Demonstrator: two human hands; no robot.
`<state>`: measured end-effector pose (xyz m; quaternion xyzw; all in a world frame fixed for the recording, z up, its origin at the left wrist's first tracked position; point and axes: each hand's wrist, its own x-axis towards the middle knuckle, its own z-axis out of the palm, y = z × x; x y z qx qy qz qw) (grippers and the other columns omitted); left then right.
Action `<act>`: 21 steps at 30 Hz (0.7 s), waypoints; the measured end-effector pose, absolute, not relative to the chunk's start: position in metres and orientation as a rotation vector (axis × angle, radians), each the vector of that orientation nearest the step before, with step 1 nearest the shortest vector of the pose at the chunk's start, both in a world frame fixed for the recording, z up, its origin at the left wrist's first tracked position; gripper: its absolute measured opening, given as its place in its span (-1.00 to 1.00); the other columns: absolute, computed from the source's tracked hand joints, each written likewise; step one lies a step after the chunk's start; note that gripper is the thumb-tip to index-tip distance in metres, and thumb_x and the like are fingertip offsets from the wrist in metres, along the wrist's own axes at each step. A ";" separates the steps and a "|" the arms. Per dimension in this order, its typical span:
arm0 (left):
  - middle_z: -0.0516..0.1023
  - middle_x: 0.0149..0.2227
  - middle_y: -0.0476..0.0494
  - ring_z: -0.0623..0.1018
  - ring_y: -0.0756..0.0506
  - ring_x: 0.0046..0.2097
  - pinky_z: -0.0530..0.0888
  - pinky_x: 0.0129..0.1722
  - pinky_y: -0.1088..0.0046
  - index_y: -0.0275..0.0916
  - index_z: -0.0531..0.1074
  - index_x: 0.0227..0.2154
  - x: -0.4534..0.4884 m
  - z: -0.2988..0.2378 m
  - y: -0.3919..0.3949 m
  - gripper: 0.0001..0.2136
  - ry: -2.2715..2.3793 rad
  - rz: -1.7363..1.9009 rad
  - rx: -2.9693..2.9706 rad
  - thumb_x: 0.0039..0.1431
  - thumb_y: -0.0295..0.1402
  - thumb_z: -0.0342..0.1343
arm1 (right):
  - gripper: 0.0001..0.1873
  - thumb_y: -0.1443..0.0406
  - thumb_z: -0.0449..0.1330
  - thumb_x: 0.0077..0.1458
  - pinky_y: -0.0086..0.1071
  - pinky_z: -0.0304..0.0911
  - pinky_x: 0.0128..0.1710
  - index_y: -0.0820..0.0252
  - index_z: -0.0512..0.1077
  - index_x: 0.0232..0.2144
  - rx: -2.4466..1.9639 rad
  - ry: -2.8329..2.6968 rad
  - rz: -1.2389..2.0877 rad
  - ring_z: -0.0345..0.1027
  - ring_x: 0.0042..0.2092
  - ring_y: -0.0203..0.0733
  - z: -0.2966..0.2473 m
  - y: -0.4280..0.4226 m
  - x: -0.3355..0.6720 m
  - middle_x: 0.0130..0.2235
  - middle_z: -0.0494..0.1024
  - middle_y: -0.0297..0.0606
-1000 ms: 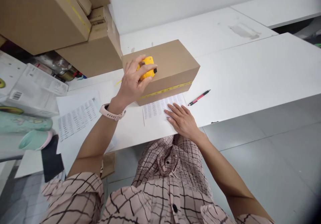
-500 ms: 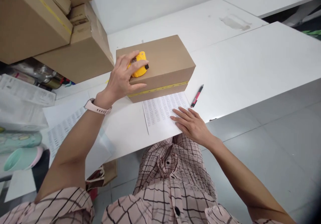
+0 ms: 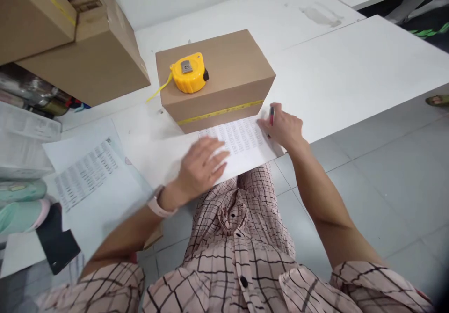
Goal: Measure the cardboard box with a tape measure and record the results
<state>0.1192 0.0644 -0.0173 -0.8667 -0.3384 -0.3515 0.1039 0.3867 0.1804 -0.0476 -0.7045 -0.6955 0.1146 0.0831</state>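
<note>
A brown cardboard box stands on the white table. A yellow tape measure lies on its top, and its yellow tape runs along the box's front face. A printed sheet lies in front of the box. My left hand rests on the sheet's left part, fingers stretched out, blurred by motion. My right hand is at the sheet's right edge, fingers closed round a red pen.
Large cardboard boxes are stacked at the back left. Another printed sheet lies on the left, beside white packages, a mint-green object and a black item. Grey floor tiles lie to the right.
My left hand has let go of the tape measure, which stays on the box, and has come down onto the sheet. My right hand has moved right and taken up the pen.
</note>
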 end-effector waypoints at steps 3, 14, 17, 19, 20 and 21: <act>0.60 0.00 -0.33 0.57 -0.26 0.10 0.59 0.05 0.06 -0.28 0.42 0.01 0.127 -0.061 0.015 -0.76 -1.251 -0.924 -2.627 0.30 -0.39 0.16 | -0.57 0.32 0.01 0.31 -0.10 0.21 -0.16 0.25 0.33 0.18 -2.007 -2.144 0.443 0.42 -0.18 0.03 -0.056 0.189 0.387 -0.08 0.56 0.10; 0.62 0.00 -0.35 0.57 -0.29 0.09 0.50 0.15 0.02 -0.30 0.41 0.14 0.130 -0.092 -0.015 -0.63 -1.590 -0.793 -2.485 0.29 -0.47 0.16 | -0.62 -0.01 0.36 0.02 -0.27 0.37 -0.41 0.00 0.45 -0.19 -1.005 -1.219 1.299 0.43 -0.42 -0.20 -0.056 0.097 0.381 -0.40 0.57 -0.34; 0.60 0.07 -0.34 0.54 -0.27 0.15 0.44 0.23 0.03 -0.31 0.39 0.18 0.138 -0.095 -0.014 -0.61 -1.622 -0.767 -2.503 0.31 -0.52 0.12 | -0.62 -0.04 0.26 0.17 -0.39 0.15 -0.59 0.06 0.32 -0.45 -1.006 -1.097 1.337 0.15 -0.62 -0.34 -0.065 0.066 0.335 -0.64 0.30 -0.49; 0.58 0.13 -0.32 0.53 -0.26 0.18 0.37 0.29 0.02 -0.30 0.38 0.21 0.141 -0.100 -0.015 -0.60 -1.613 -0.722 -2.498 0.33 -0.53 0.08 | -0.56 -0.06 0.12 0.29 -0.40 0.08 -0.61 0.07 0.29 -0.48 -1.063 -1.075 1.335 0.04 -0.65 -0.35 -0.071 0.057 0.313 -0.68 0.18 -0.52; 0.56 0.16 -0.31 0.52 -0.26 0.19 0.35 0.30 0.02 -0.29 0.38 0.22 0.143 -0.103 -0.015 -0.60 -1.604 -0.692 -2.492 0.35 -0.52 0.06 | -0.58 -0.06 0.07 0.32 -0.39 0.13 -0.59 0.07 0.35 -0.43 -1.089 -1.097 1.342 0.09 -0.63 -0.34 -0.073 0.056 0.306 -0.66 0.22 -0.51; 0.54 0.18 -0.29 0.51 -0.26 0.20 0.33 0.31 0.02 -0.28 0.37 0.24 0.144 -0.105 -0.016 -0.59 -1.594 -0.663 -2.485 0.36 -0.50 0.06 | -0.60 -0.07 0.04 0.33 -0.37 0.22 -0.54 0.06 0.42 -0.31 -1.105 -1.147 1.363 0.21 -0.58 -0.31 -0.074 0.056 0.302 -0.61 0.32 -0.47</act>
